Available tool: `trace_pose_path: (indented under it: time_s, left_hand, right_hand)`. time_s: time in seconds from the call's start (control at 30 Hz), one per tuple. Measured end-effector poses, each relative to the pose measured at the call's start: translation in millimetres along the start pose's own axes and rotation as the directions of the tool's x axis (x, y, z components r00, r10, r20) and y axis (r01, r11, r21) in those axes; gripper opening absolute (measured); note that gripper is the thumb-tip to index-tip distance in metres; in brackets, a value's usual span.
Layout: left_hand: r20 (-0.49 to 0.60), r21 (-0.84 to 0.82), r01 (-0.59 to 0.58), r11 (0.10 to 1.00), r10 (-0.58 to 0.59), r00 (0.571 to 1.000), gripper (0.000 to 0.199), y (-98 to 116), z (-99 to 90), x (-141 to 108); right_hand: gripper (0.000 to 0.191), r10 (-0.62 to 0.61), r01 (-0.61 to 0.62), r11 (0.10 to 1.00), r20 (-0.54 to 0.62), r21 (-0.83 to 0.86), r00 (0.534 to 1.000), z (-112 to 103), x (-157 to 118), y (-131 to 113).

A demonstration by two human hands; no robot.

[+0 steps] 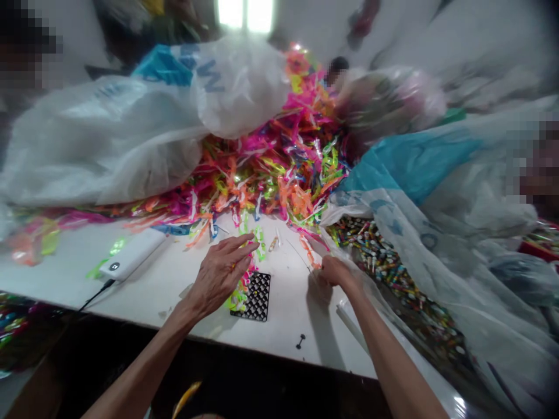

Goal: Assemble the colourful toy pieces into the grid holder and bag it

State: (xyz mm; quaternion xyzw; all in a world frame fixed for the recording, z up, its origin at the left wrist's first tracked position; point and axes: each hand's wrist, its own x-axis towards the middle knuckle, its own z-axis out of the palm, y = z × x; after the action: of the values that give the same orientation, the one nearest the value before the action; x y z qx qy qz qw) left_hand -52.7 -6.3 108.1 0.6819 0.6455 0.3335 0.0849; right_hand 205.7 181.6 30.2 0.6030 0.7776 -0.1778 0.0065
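Your right hand (334,272) pinched a wire (299,254); left hand (227,265) loosely extended, hold unclear; the grid tray (258,295) sat near the surface's (166,285) front edge, probably for reach.

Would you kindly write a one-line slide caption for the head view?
Left hand near a black tray, right hand near an orange strip, brightly coloured strips heaped behind on a white table.

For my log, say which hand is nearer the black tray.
Left. The left hand is close by the tray, on its left; the right hand is farther off, to its right.
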Motion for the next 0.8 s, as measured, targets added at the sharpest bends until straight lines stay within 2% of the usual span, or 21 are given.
trace_pose_path:
  time_s: [0.07, 0.13, 0.27, 0.3, 0.37, 0.4, 0.43, 0.47, 0.53, 0.67, 0.73, 0.8]
  left_hand:
    - [-0.011, -0.006, -0.004, 1.0, 0.004, 1.0, 0.033, 0.2, 0.6, 0.4]
    - [-0.021, -0.019, -0.003, 1.0, 0.003, 1.0, 0.032, 0.1, 0.8, 0.4]
    - [-0.014, -0.007, -0.004, 1.0, 0.004, 1.0, 0.032, 0.4, -0.2, 0.6]
    - [-0.005, 0.002, -0.007, 1.0, 0.007, 1.0, 0.032, 0.6, -0.5, 0.8]
    - [0.005, 0.013, -0.011, 1.0, 0.011, 1.0, 0.033, 0.8, -1.1, 1.1]
    - [0.01, 0.014, -0.008, 1.0, 0.007, 1.0, 0.033, 0.7, -1.2, 1.0]
    - [0.011, 0.012, -0.003, 1.0, 0.003, 1.0, 0.033, 0.6, -1.3, 0.9]
    - [0.009, 0.008, 0.002, 1.0, -0.002, 1.0, 0.033, 0.5, -1.3, 0.8]
    - [0.001, 0.003, 0.005, 1.0, -0.005, 1.0, 0.033, 0.1, -1.0, 0.6]
    - [0.007, 0.023, -0.015, 1.0, 0.015, 1.0, 0.034, -1.0, -0.5, 1.3]
    - [0.027, 0.04, -0.035, 0.999, 0.034, 0.999, 0.035, -2.4, -0.6, 1.8]
    - [0.041, 0.056, -0.048, 0.997, 0.046, 0.998, 0.035, -4.3, -0.5, 2.0]
  right_hand:
    - [0.007, 0.006, -0.004, 0.999, -0.033, 0.047, 0.999, 10.3, -9.5, 1.8]
    - [0.012, -0.03, 0.038, 0.99, -0.065, 0.134, 0.997, 22.7, -21.5, -11.3]
    - [0.019, -0.185, 0.183, 0.903, -0.032, 0.388, 0.982, 51.3, -45.7, -68.0]
    - [0.02, -0.245, 0.218, 0.841, -0.011, 0.495, 0.969, 58.8, -50.7, -82.5]
    - [0.02, -0.339, 0.245, 0.649, -0.014, 0.72, 0.941, 72.1, -57.8, -103.7]
    - [0.019, -0.357, 0.247, 0.581, -0.03, 0.776, 0.934, 77.2, -59.7, -109.4]
    - [0.018, -0.358, 0.252, 0.551, -0.048, 0.795, 0.933, 81.1, -60.5, -112.0]
    - [0.016, -0.351, 0.266, 0.569, -0.062, 0.778, 0.934, 83.4, -60.5, -112.1]
    - [0.015, -0.354, 0.312, 0.662, -0.082, 0.682, 0.932, 84.0, -59.6, -109.4]
    - [0.014, -0.396, 0.395, 0.88, -0.052, 0.264, 0.917, 77.5, -65.0, -120.6]
    - [0.017, -0.393, 0.394, 0.917, -0.027, 0.062, 0.919, 77.3, -71.9, -136.9]
    - [0.021, -0.37, 0.37, 0.929, -0.035, -0.016, 0.928, 79.1, -76.3, -150.4]
